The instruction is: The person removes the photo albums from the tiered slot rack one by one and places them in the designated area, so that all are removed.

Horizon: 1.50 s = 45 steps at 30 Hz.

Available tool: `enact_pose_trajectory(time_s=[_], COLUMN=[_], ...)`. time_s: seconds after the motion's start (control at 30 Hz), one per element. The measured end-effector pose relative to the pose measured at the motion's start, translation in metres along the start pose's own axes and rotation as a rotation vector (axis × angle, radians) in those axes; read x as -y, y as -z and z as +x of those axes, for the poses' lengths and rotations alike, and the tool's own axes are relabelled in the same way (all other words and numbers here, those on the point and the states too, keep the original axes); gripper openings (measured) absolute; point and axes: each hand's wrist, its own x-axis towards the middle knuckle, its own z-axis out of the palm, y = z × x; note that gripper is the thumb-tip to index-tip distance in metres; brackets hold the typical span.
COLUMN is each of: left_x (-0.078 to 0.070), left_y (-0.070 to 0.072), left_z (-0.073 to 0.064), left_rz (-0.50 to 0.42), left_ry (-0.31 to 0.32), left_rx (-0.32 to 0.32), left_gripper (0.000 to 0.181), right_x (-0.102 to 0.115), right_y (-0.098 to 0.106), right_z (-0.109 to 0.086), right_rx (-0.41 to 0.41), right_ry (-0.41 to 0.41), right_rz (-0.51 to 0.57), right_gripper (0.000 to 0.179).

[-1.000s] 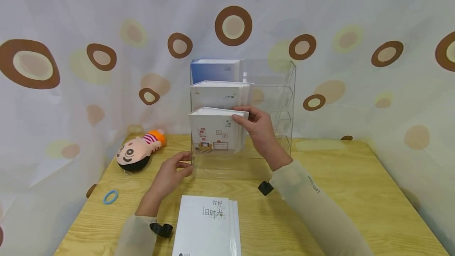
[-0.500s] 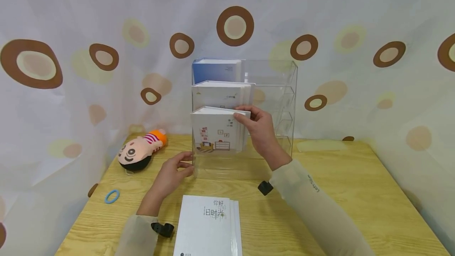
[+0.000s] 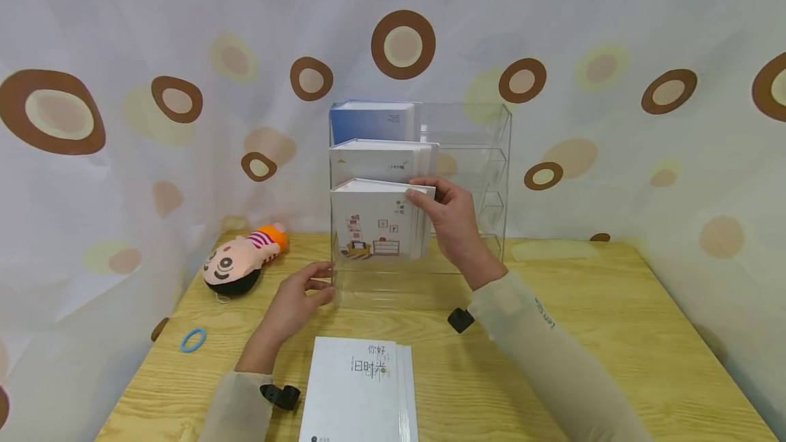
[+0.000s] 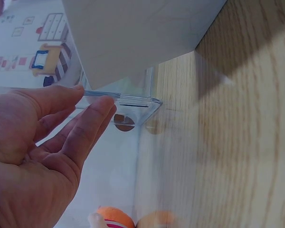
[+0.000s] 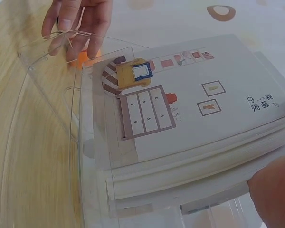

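Note:
My right hand pinches the upper right corner of a white hardcover book, its thumb on the front cover. This book, with a printed armchair and drawers, stands in the front tier of a clear acrylic rack. In the right wrist view the book's cover slants within the clear panels. My left hand holds the rack's left side edge near its lower front corner. Thumb and fingers lie on either side of that clear edge in the left wrist view.
Behind stand another white book and a blue book in higher tiers. White books lie stacked on the wooden table in front. A plush doll and a blue ring lie left. A patterned curtain hangs behind.
The gripped book has risen slightly and shifted a little right with my right hand. My left hand stays on the rack's edge.

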Motion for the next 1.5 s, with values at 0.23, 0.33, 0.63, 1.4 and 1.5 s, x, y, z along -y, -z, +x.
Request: enact_pose_trajectory(time_s=[0.23, 0.33, 0.63, 1.4, 1.5], left_x=[0.001, 0.001, 0.001, -0.002, -0.001], left_y=[0.0, 0.0, 0.001, 0.001, 0.0], left_z=[0.0, -0.001, -0.003, 0.0, 0.0], left_rz=[0.002, -0.001, -0.016, 0.002, 0.001], left_ry=[0.002, 0.005, 0.01, 0.006, 0.005], left_rx=[0.002, 0.003, 0.008, -0.003, -0.003], left_gripper=[0.051, 0.051, 0.051, 0.052, 0.052], right_x=[0.002, 0.004, 0.007, 0.02, 0.021], right_y=[0.002, 0.002, 0.004, 0.018, 0.02], right_z=[0.001, 0.001, 0.0, -0.005, -0.008], right_rx=[-0.003, -0.004, -0.012, -0.071, -0.08], right_ry=[0.01, 0.014, 0.027, 0.039, 0.042], right_rz=[0.018, 0.018, 0.014, 0.008, -0.014], right_gripper=[0.012, 0.012, 0.012, 0.007, 0.008])
